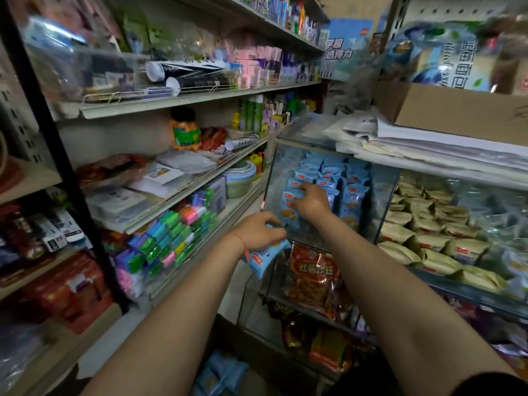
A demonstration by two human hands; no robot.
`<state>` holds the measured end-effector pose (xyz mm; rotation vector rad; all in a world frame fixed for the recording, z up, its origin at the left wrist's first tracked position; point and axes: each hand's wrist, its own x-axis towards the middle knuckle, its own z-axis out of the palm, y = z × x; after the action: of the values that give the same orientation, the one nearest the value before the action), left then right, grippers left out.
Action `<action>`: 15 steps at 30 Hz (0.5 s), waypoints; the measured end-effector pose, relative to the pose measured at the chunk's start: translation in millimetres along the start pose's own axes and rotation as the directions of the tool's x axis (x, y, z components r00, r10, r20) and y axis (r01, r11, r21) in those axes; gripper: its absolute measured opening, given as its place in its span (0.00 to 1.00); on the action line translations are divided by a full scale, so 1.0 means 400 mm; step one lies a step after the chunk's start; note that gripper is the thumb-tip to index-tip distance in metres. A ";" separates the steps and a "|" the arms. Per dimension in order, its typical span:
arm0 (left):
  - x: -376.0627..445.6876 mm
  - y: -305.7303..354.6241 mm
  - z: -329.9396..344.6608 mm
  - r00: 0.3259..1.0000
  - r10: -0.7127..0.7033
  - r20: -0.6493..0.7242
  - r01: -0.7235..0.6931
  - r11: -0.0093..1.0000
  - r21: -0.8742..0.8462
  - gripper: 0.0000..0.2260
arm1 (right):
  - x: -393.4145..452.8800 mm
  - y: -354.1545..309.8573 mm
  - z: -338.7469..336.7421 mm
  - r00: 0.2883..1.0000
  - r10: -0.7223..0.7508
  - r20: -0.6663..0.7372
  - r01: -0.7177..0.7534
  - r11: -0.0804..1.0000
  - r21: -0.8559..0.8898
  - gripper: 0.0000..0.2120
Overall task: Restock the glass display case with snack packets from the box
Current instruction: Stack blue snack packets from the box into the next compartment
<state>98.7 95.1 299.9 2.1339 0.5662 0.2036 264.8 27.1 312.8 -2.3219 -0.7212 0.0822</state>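
My right hand (310, 202) pinches blue packet (291, 208) inside glass case (384, 195); left hand (258, 231) grips spare packet (264, 257). I judge them light, crinkly, crushable; hold edges.

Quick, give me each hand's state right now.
Left hand: fingers curled round a blue snack packet, held outside the glass display case.
Right hand: fingers pinching another blue packet at the case's front row.
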 end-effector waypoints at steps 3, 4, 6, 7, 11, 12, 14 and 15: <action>-0.002 -0.006 -0.001 1.000 0.018 0.015 -0.018 1.000 -0.021 0.16 | 0.013 -0.006 0.009 1.000 -0.012 -0.001 0.012 1.000 -0.008 0.26; -0.003 -0.008 -0.003 1.000 0.017 0.016 -0.016 0.999 -0.030 0.16 | 0.016 -0.008 0.011 1.000 -0.022 0.003 0.022 1.000 -0.021 0.26; -0.006 -0.008 -0.003 1.000 0.014 0.023 -0.013 0.999 -0.045 0.16 | 0.028 -0.006 0.015 1.000 -0.027 0.004 0.027 0.999 -0.025 0.26; -0.007 -0.007 -0.003 1.000 0.014 0.027 -0.013 0.999 -0.047 0.16 | 0.031 -0.007 0.015 1.000 -0.022 0.008 0.022 1.000 -0.013 0.26; -0.012 -0.003 -0.015 0.999 0.007 0.044 -0.006 0.999 -0.033 0.17 | 0.033 0.002 0.013 1.000 0.018 -0.014 -0.018 1.000 -0.018 0.30; -0.014 -0.005 -0.018 0.999 0.003 0.052 -0.002 0.999 -0.033 0.18 | 0.029 0.007 0.010 1.000 0.023 -0.020 -0.023 1.000 -0.018 0.30; -0.027 -0.010 -0.019 0.998 0.016 0.059 -0.011 0.997 -0.078 0.17 | 0.025 0.018 0.001 0.999 0.019 -0.028 -0.018 1.000 0.013 0.30; -0.036 -0.011 -0.017 0.999 0.037 0.033 -0.033 0.991 -0.129 0.16 | 0.021 0.023 -0.007 0.999 0.021 -0.037 -0.020 0.999 0.035 0.29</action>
<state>82.5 95.4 301.3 2.0198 0.4828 0.2161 276.8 24.3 310.1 -2.2918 -0.6726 0.0601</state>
